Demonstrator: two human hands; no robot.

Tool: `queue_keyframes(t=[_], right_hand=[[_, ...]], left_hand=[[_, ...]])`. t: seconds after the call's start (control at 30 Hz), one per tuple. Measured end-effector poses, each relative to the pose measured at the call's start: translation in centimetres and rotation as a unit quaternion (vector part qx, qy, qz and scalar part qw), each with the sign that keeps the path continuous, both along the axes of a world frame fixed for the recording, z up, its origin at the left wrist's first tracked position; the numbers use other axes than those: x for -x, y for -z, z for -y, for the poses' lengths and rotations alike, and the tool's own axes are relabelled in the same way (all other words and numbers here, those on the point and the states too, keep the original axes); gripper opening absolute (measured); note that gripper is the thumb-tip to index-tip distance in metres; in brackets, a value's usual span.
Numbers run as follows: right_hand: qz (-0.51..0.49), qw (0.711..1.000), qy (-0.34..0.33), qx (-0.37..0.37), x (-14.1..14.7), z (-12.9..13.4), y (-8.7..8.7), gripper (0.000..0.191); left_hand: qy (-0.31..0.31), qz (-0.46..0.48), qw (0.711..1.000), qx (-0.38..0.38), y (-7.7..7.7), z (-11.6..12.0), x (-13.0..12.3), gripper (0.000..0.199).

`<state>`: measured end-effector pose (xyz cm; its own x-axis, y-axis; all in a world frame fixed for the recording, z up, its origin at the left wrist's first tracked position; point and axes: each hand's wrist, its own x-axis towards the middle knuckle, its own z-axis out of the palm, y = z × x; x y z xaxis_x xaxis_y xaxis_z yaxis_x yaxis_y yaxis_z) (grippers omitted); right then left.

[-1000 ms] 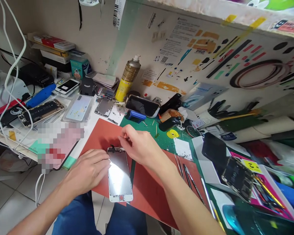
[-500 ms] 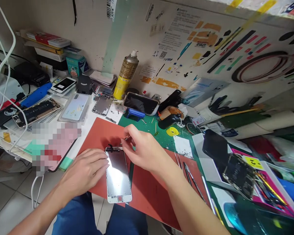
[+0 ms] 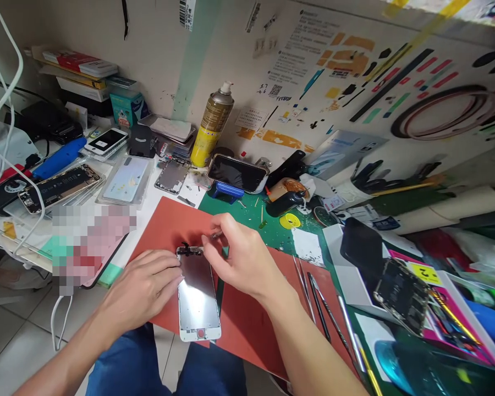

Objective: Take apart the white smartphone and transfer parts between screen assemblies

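Phone screen assembly: the white-framed panel [image 3: 198, 300] lies in front of you, lengthwise from near to far, its silvery back up and a bright glare across the middle. A black flex cable [image 3: 185, 248] sticks up at its far end; a reddish round spot [image 3: 200, 333] marks the near end.
Left hand: your left hand [image 3: 150, 283] rests with fingertips against the panel's left edge, fingers together.
Right hand: your right hand [image 3: 241, 256] is at the far right corner, thumb and index finger pinching a small metallic item [image 3: 216, 235], too hidden to identify.
Panel edges: the near end reaches the near edge of the left red mat [image 3: 169, 214]; the right edge lies beside the dark gap before the right red mat [image 3: 247, 324].
Open room: you have bare red surface beyond the panel's far end, and more to its right, partly under your right forearm.
Right limit: tweezers [image 3: 304, 286] and slim tools lie past your forearm.
Far limit: a phone [image 3: 238, 174] leans on a blue stand [image 3: 226, 191], near a yellow spray can [image 3: 208, 137].
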<state>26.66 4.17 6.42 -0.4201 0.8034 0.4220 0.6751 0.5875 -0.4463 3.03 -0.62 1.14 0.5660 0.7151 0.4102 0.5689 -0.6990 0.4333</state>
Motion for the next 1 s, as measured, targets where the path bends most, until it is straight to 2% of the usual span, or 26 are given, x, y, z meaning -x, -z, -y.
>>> queue_keyframes(t=[0.33,0.57,0.73,0.87,1.0], right_hand=[[-0.01,1.0,0.009,-0.015,-0.2,0.0,0.6,0.008],[-0.036,0.999,0.021,0.001,-0.2,0.2,0.9,0.015],[-0.119,0.991,0.06,-0.006,-0.6,-0.2,1.6,0.009],[-0.249,0.957,0.138,0.062,-1.3,-1.1,2.0,0.017],[-0.383,0.896,0.15,0.168,-1.7,-1.8,2.1,0.028]], left_hand=[[0.002,-0.006,1.0,-0.006,0.1,0.0,-0.1,0.02],[0.006,-0.011,1.0,-0.02,0.1,0.1,-0.1,0.016],[0.002,0.049,0.999,-0.004,0.0,0.3,0.2,0.019],[-0.067,0.102,0.99,0.068,-1.4,-0.7,0.1,0.019],[-0.112,0.039,0.985,0.122,-3.4,-2.7,-1.3,0.017]])
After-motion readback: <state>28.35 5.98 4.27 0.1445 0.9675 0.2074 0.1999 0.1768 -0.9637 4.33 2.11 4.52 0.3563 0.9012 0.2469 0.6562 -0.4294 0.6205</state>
